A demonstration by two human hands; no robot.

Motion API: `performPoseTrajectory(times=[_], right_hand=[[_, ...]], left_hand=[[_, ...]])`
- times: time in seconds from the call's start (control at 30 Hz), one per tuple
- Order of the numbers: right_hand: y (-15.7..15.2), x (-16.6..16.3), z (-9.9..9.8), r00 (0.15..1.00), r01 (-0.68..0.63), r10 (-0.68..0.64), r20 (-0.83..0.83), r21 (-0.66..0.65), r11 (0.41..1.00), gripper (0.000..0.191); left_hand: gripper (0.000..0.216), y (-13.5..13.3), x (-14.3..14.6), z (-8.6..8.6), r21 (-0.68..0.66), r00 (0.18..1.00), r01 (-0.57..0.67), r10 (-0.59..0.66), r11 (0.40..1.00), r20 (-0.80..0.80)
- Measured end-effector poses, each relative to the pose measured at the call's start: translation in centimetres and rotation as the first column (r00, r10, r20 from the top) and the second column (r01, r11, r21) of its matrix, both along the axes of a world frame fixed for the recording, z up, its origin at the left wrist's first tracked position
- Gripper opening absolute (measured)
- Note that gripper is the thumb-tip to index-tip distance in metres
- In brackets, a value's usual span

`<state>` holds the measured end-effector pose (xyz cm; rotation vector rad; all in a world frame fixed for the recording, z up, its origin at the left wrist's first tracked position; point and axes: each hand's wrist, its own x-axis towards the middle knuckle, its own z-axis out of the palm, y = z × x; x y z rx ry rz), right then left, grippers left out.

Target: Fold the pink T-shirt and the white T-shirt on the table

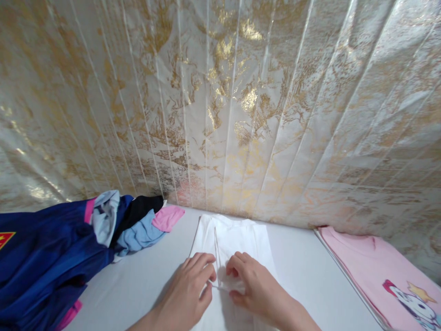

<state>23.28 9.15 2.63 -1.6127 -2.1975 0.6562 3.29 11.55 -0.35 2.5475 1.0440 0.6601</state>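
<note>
Left hand point(184, 287), right hand point(258, 285) half-curled over white garment point(241, 234), cord point(217, 250) between; left's grip unclear, right gapped.

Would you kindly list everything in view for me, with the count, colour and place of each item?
White garment: one, white, lying centre on the surface
Thin cord: pale, at the white garment's middle; count unclear
Navy garment: one, dark blue with pink trim, at left
Crumpled cloths: grey, black, light blue and pink, beside the navy garment; number of separate pieces unclear
Pink top: one, pink with a cartoon print, flat at right
Surface: one, white, beneath the clothes
Patterned backdrop: white and gold, behind
Left hand: one, bare, by the cord
Right hand: one, bare, over the white garment
</note>
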Motion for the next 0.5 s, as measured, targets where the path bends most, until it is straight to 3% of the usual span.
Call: performPoseTrajectory(times=[0.1, 0.27, 0.43, 0.5], right_hand=[[0.2, 0.2, 0.4, 0.999, 0.027, -0.024, 0.042, -0.071, 0.997, 0.023], [0.6, 0.7, 1.0, 0.986, 0.163, -0.163, -0.025, -0.015, 0.987, 0.019], [0.2, -0.6, -0.1, 0.994, 0.049, -0.048, 0.102, -0.006, 0.999, 0.020], [0.2, -1.0, -0.6, 0.983, 0.062, -0.061, 0.172, 0.002, 0.998, 0.020]], left_hand=[[0.021, -0.2, 0.1, 0.1, 0.000, 1.000, -0.008, 0.008, 1.000, 0.006], [0.016, -0.2, 0.3, 0.3, 0.036, 1.000, -0.011, 0.011, 0.999, -0.012], [0.018, -0.2, 0.6, 0.0, 0.054, 0.998, -0.010, 0.013, 0.998, -0.064], [0.018, -0.2, 0.6, 0.2, 0.064, 0.996, -0.007, 0.013, 0.998, -0.084]])
